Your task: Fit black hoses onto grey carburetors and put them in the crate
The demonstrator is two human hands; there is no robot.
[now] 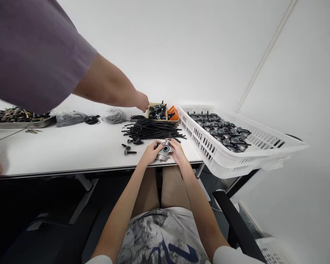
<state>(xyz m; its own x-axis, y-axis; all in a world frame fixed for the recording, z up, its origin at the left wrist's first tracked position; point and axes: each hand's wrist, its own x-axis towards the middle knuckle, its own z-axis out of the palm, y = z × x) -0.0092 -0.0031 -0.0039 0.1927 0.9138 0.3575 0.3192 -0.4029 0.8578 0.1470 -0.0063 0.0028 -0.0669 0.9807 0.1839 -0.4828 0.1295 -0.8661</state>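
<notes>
A silver metal carburetor (164, 151) with a round bore facing me is held at the table's front edge. My left hand (150, 152) is closed on its left side, thumb on top. My right hand (177, 149) grips its right side, with a small black part (169, 137) sticking up by the fingers. Just left of my hands lie several loose black caps with stems (129, 152). Behind the carburetor is a pile of black rubber hoses (152, 129).
At right stands a white plastic crate (200, 145) of carburetors. A co-worker's arm (110, 81) reaches across from the left to a bin of black-stemmed parts (157, 111). An orange basket (173, 113), plastic bags (70, 118) and a metal tray (48, 121) line the back.
</notes>
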